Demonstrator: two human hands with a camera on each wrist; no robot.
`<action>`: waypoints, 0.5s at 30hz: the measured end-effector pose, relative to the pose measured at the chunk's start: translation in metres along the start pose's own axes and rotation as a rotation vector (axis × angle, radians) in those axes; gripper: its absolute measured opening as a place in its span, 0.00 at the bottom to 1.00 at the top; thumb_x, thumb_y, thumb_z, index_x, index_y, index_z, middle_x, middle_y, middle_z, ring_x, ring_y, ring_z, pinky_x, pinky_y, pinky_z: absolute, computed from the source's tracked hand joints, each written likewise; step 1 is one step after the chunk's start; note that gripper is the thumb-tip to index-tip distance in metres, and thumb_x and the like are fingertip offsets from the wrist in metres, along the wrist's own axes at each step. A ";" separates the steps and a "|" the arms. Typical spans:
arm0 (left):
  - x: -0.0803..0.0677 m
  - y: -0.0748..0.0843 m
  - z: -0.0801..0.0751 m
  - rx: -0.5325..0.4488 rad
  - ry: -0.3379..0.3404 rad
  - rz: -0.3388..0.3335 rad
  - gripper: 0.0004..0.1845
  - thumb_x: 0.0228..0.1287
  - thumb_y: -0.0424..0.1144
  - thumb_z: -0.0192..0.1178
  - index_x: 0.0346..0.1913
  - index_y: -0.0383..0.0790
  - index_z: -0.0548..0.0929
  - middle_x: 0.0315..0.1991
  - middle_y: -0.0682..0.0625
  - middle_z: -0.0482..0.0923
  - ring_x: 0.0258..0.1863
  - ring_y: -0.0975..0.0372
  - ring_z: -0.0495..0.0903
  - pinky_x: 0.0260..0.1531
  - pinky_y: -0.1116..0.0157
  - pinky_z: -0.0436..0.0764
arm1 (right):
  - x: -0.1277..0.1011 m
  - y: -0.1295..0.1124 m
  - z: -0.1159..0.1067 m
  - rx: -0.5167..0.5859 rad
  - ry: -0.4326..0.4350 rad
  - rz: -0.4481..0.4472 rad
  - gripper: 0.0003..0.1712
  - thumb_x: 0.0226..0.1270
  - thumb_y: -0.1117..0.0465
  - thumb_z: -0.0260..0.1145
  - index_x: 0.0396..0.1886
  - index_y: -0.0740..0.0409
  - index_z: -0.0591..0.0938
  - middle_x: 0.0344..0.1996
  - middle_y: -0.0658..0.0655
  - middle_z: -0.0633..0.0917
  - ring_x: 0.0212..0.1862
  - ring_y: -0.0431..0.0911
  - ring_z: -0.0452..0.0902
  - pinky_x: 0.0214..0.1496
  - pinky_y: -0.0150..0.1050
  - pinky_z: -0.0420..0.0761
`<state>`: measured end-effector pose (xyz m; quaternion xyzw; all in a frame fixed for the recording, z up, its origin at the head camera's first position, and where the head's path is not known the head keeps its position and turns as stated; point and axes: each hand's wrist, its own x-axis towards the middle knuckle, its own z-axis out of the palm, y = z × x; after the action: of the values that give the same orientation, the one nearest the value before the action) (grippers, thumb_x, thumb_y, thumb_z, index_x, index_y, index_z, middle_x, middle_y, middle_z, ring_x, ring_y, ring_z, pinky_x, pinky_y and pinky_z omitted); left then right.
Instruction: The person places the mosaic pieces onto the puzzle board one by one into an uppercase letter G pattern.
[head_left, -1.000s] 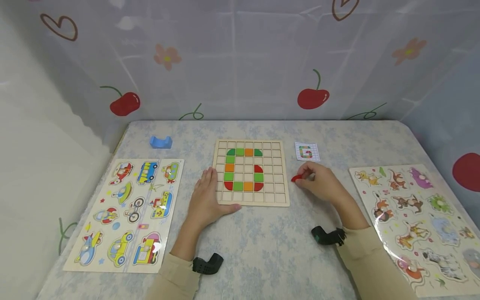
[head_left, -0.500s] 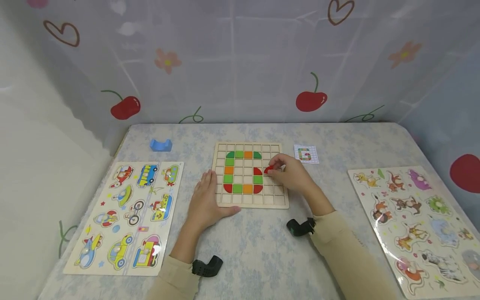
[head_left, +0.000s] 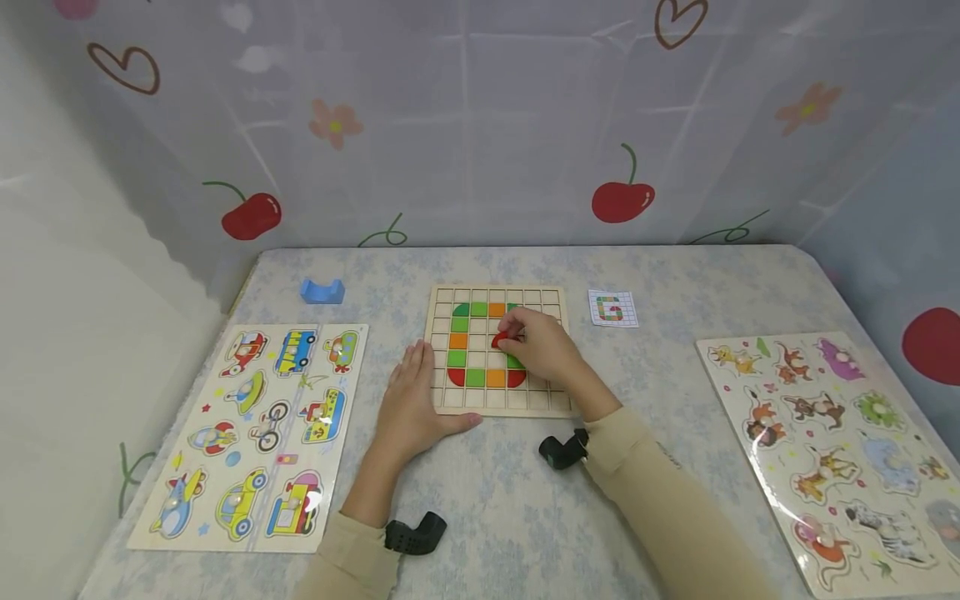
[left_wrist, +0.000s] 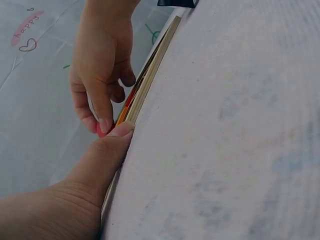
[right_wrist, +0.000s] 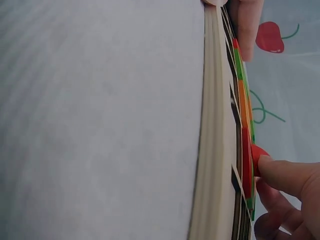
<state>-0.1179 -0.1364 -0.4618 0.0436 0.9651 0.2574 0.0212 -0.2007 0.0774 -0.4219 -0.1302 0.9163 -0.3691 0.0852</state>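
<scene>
My right hand (head_left: 546, 348) pinches a small red tile (head_left: 498, 340) between thumb and fingertips, over the middle cells of a wooden grid board (head_left: 517, 412). In the right wrist view the red tile (right_wrist: 257, 151) shows at the thumb tip, above the board's surface. Green, orange and red tiles lie in the board's cells as a ring shape; my right hand hides part of its right side. My left hand (head_left: 411, 408) rests at the board's left edge with fingers straight. Its thumb (left_wrist: 117, 132) touches the board's front edge.
A small card (head_left: 613, 308) printed with a coloured tile pattern lies behind and right of the board. A vehicle puzzle board (head_left: 255, 442) lies left, an animal puzzle board (head_left: 825, 454) right. A blue curved block (head_left: 322, 292) stands at the back left.
My right hand has carried the red tile leftward from beside the board to above its middle. The left hand has stayed at the board's edge. The head view has tilted slightly.
</scene>
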 end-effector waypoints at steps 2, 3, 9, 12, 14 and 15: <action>0.000 0.001 0.000 -0.004 0.001 -0.003 0.70 0.34 0.75 0.65 0.75 0.39 0.45 0.77 0.46 0.40 0.77 0.55 0.38 0.74 0.51 0.46 | 0.000 -0.001 0.001 -0.012 0.002 -0.007 0.07 0.63 0.57 0.66 0.40 0.49 0.79 0.34 0.48 0.79 0.39 0.45 0.73 0.43 0.38 0.76; 0.000 0.001 -0.001 -0.004 0.001 -0.003 0.70 0.34 0.75 0.65 0.75 0.39 0.45 0.77 0.46 0.40 0.77 0.55 0.38 0.74 0.51 0.46 | 0.000 -0.001 0.002 -0.019 0.002 -0.009 0.07 0.64 0.57 0.65 0.40 0.49 0.79 0.35 0.48 0.78 0.39 0.45 0.73 0.43 0.38 0.76; 0.000 0.001 0.000 -0.003 -0.003 -0.005 0.70 0.34 0.76 0.65 0.75 0.40 0.45 0.77 0.47 0.39 0.77 0.55 0.37 0.74 0.52 0.46 | -0.001 -0.001 0.004 -0.050 0.008 -0.017 0.08 0.63 0.55 0.66 0.40 0.49 0.80 0.36 0.49 0.77 0.41 0.45 0.72 0.46 0.39 0.76; 0.000 0.000 0.000 -0.007 -0.001 -0.003 0.70 0.34 0.76 0.64 0.75 0.39 0.45 0.77 0.46 0.39 0.77 0.55 0.38 0.74 0.52 0.46 | -0.002 0.000 0.005 -0.073 0.017 -0.022 0.09 0.63 0.54 0.66 0.41 0.49 0.81 0.38 0.48 0.77 0.42 0.44 0.72 0.47 0.40 0.76; 0.000 0.000 0.000 -0.009 -0.001 -0.001 0.70 0.34 0.76 0.64 0.75 0.39 0.45 0.77 0.46 0.40 0.77 0.55 0.38 0.74 0.52 0.46 | -0.003 -0.001 0.005 -0.087 0.021 -0.028 0.09 0.63 0.54 0.66 0.42 0.49 0.83 0.38 0.48 0.77 0.41 0.45 0.73 0.46 0.40 0.77; -0.001 0.000 0.000 -0.007 -0.003 -0.002 0.70 0.34 0.76 0.64 0.75 0.39 0.45 0.77 0.46 0.39 0.77 0.55 0.38 0.74 0.52 0.46 | -0.004 -0.001 0.005 -0.092 0.020 -0.030 0.09 0.63 0.54 0.66 0.42 0.49 0.83 0.38 0.49 0.77 0.40 0.45 0.73 0.45 0.40 0.77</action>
<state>-0.1173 -0.1362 -0.4619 0.0429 0.9642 0.2606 0.0230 -0.1957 0.0748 -0.4248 -0.1441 0.9309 -0.3293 0.0643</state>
